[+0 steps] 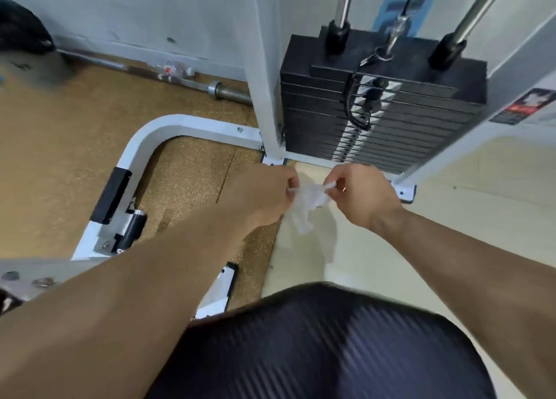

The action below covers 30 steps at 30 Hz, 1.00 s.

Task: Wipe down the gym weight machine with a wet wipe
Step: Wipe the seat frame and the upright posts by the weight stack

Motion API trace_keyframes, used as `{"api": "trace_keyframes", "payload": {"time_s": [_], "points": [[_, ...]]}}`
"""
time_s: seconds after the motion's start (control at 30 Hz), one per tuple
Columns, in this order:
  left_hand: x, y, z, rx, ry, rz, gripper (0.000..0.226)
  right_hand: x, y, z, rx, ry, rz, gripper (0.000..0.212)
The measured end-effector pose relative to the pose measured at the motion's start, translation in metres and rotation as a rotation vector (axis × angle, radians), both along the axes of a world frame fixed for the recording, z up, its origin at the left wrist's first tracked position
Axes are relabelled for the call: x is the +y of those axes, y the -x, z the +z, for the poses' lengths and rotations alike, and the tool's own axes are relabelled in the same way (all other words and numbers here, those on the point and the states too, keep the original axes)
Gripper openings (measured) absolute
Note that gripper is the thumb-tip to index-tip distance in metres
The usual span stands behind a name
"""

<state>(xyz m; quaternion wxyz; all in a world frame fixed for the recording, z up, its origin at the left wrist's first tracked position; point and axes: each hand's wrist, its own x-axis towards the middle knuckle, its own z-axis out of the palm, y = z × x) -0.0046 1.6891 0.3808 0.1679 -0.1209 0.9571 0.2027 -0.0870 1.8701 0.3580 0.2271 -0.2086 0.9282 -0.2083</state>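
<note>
The left hand [264, 195] and the right hand [359, 198] each pinch an upper edge of the wipe [307, 207] between thumb and fingertips. Both are closed on the wipe and hold nothing else. The wipe hangs crumpled between them, in the air above the pale floor [376, 248], near the foot of the weight stack [382, 109] and touching no part of the machine. By appearance the sheet is being pulled open and wiping has not begun.

Risks noted:

1. Tearing. The sheet is thin and bunched, so a sharp pull from two small pinch points could split it.
2. Dropping. Each hold is at the very edge. If a wet corner slips free, the wipe could swing down or fall to the floor and pick up grit.
3. Poor coverage. Used as a wad, the wipe would clean in narrow streaks and miss the faces of the white post [264, 76].
4. Snagging. The coiled cord [352, 103] and the pin on the front of the stack could catch a loose fold of the wipe.
5. Pinching. Fingers pushed into the gaps between plates are at risk if the stack shifts.
6. The image is blurred, so how wet the wipe is cannot be told.
</note>
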Motion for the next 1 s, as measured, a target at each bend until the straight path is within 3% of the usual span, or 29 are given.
{"api": "trace_keyframes", "payload": {"time_s": [0.17,0.37,0.6,0.8,1.0], "points": [[0.048,-0.008,0.067,0.068,0.015,-0.025,0.012,0.052,-0.017,0.071,0.088,-0.073,0.003,0.024],[0.092,0.001,0.156,0.258,-0.045,0.127,0.014,0.108,0.000,0.158,0.106,0.020,-0.131,0.022],[0.149,-0.022,0.277,0.317,-0.129,0.257,0.014,0.194,-0.009,0.284,0.175,-0.004,-0.191,0.022],[0.207,-0.065,0.376,0.329,-0.326,0.339,0.020,0.250,-0.055,0.379,0.104,0.155,-0.254,0.019],[0.241,-0.108,0.457,0.343,-0.294,0.390,0.011,0.274,-0.092,0.477,0.084,0.308,-0.280,0.021]]}}
